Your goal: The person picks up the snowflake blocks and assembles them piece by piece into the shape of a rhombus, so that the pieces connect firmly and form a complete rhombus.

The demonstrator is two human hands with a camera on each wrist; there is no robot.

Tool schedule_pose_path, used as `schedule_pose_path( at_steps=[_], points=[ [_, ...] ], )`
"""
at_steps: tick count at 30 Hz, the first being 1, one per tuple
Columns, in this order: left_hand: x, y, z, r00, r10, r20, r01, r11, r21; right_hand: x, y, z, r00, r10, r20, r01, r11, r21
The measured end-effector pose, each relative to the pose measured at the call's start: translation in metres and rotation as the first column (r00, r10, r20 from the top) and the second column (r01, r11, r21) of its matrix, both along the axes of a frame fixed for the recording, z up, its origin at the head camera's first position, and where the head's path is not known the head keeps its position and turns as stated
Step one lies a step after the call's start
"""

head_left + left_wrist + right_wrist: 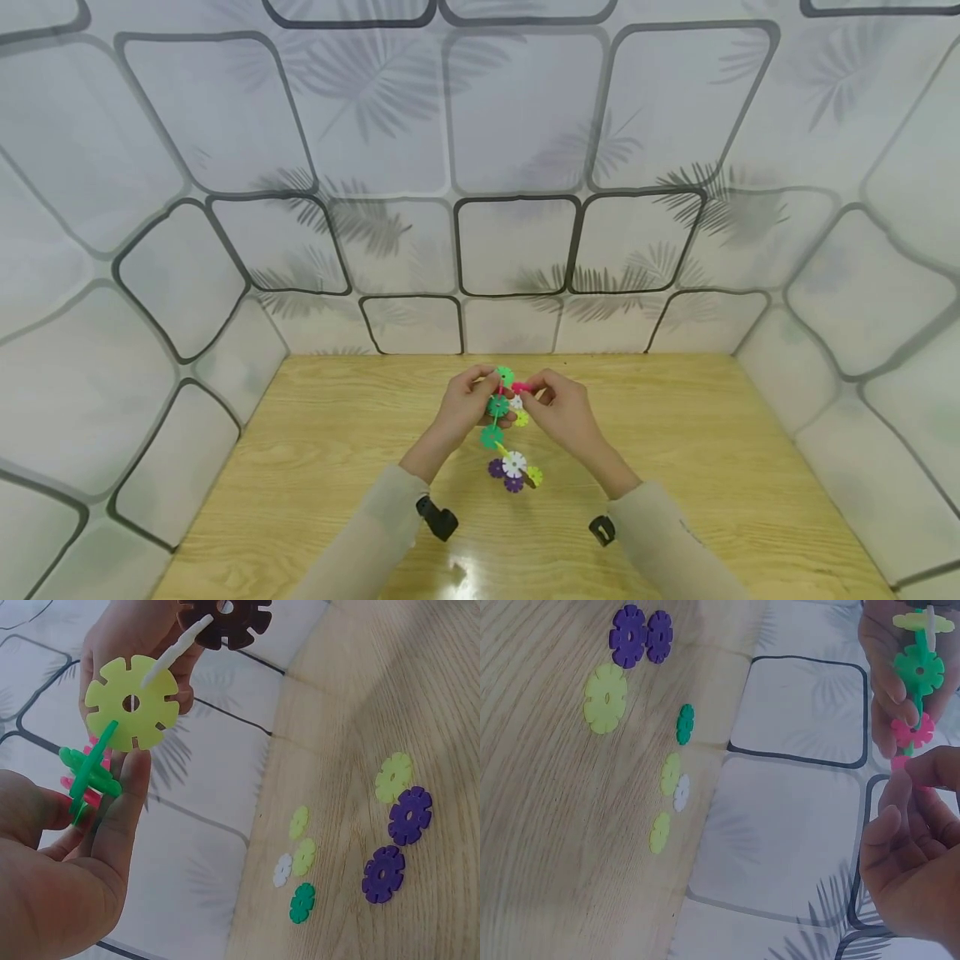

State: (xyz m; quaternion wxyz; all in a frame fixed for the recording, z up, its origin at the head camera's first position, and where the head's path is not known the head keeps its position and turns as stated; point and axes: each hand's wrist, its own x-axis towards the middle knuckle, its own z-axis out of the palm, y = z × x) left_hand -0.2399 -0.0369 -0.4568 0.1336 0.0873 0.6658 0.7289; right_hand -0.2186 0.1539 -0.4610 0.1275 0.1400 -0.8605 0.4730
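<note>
Both hands are raised over the table around a chain of notched, flower-shaped plastic discs slotted together. My left hand (467, 407) grips the chain by its green discs (498, 406). My right hand (561, 410) pinches a pink disc (520, 387) at the chain's far end, close to the left fingertips. In the right wrist view, another pink disc (913, 730) stands between the hands, below a green disc (919, 671). Toward the near end, the left wrist view shows a yellow disc (132, 703), an edge-on white disc (177, 651) and a brown disc (225, 619).
Loose discs lie flat on the wooden table (315, 483): two purple discs (409, 816) beside a yellow disc (394, 778), and farther off a white disc (282, 870), a green disc (302, 903) and two more yellow ones. A patterned wall covering (517, 250) encloses the table.
</note>
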Motion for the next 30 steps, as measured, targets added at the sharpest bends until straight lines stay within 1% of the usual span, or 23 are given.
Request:
schedule_pose_path(
  at_steps=[12, 15, 22, 27, 30],
  points=[
    [0.001, 0.002, 0.001, 1.000, -0.003, -0.012, 0.003, 1.000, -0.019, 0.000, -0.004, 0.002, 1.000, -0.018, -0.016, 0.018, 1.000, 0.013],
    [0.001, 0.002, 0.002, 1.000, -0.007, -0.013, 0.006, 1.000, -0.018, -0.001, -0.005, 0.001, 0.999, -0.020, -0.042, 0.021, 0.999, 0.024],
    [0.000, 0.004, 0.001, 1.000, 0.008, -0.013, -0.009, 1.000, -0.017, 0.000, -0.009, -0.001, 0.994, -0.001, -0.111, 0.002, 1.000, 0.009],
    [0.000, 0.005, 0.004, 1.000, 0.008, 0.001, -0.008, 0.999, -0.042, 0.003, -0.012, -0.003, 0.992, 0.000, -0.129, -0.002, 1.000, -0.014],
    [0.000, 0.005, 0.006, 1.000, 0.002, -0.010, -0.002, 0.998, -0.059, 0.005, -0.013, -0.004, 0.987, -0.006, -0.161, 0.001, 0.999, -0.034]
  ],
)
